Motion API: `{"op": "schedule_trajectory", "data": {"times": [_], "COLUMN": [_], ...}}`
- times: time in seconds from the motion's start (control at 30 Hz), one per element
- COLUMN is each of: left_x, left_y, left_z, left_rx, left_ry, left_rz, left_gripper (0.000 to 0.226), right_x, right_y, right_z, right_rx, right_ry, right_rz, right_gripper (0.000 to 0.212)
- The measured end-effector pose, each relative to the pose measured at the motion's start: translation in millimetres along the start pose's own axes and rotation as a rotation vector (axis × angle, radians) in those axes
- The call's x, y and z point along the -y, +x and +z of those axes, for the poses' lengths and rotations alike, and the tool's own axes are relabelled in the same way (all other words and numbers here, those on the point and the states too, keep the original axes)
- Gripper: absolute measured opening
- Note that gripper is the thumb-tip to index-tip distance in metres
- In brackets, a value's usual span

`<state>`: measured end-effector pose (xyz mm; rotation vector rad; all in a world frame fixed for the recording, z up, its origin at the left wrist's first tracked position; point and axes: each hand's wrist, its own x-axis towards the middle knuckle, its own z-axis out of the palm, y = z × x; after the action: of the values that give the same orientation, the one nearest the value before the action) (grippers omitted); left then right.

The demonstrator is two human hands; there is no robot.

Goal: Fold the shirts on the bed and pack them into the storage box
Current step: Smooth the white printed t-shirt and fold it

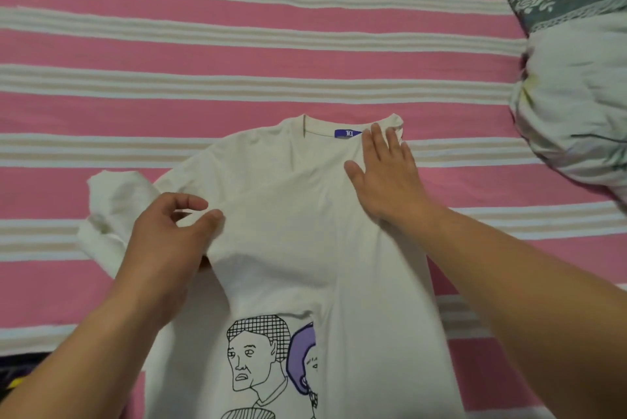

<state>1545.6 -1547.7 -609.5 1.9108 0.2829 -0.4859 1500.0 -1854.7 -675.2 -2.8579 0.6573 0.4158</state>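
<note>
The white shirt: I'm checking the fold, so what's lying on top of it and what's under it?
On the white shirt the right hand presses flat near the collar; the left hand pinches its fabric. Under it lies the striped bedsheet; anything else beneath is covered.

I see my right hand (385, 177) flat on the cream shirt (288, 215); left hand (166, 235) pinches its sleeve fold between the fingertips.

Shirt (288, 215) – matt cloth (printed); bedsheet (203, 52) – woven.
</note>
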Motion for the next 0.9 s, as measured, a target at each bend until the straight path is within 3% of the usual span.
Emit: {"op": "schedule_trajectory", "data": {"times": [0.13,0.23,0.33,0.4,0.47,0.53,0.73,0.9], "left_x": [2.2,6.2,7.1,5.3,1.9,-1.2,-10.7,-5.5], "left_y": [9.1,12.9,14.8,16.9,20.5,26.3,35.7,40.8], "left_z": [-9.4,-12.7,-13.0,-14.1,-14.3,-14.2,-14.2,-16.0], "left_rx": [0.036,0.12,0.186,0.199,0.174,0.137,0.145,0.129], "left_ry": [-0.116,-0.211,-0.244,-0.201,-0.127,-0.058,0.036,0.241], "left_rz": [-0.121,-0.261,-0.308,-0.263,-0.186,-0.117,-0.065,-0.048], "left_gripper": [0.021,0.019,0.014,0.017,0.02,0.021,0.018,0.013], "right_x": [12.8,50.6,100.4,128.6,141.5,142.9,136.8,141.1], "right_y": [-24.8,-95.1,-169.8,-195.0,-196.6,-189.4,-196.9,-208.4], "right_z": [-9.4,-11.3,14.1,31.6,44.8,52.0,42.1,43.1], "right_rx": [-0.176,-0.35,-0.316,-0.179,-0.14,-0.221,-0.408,-0.198], "right_ry": [0.081,0.304,0.241,0.142,0.118,0.109,0.261,0.141], "right_rz": [-0.106,-0.303,-0.525,-0.497,-0.352,-0.268,-0.311,-0.316], "right_gripper": [0.066,0.05,0.034,0.045,0.048,0.029,0.014,0.018]}}
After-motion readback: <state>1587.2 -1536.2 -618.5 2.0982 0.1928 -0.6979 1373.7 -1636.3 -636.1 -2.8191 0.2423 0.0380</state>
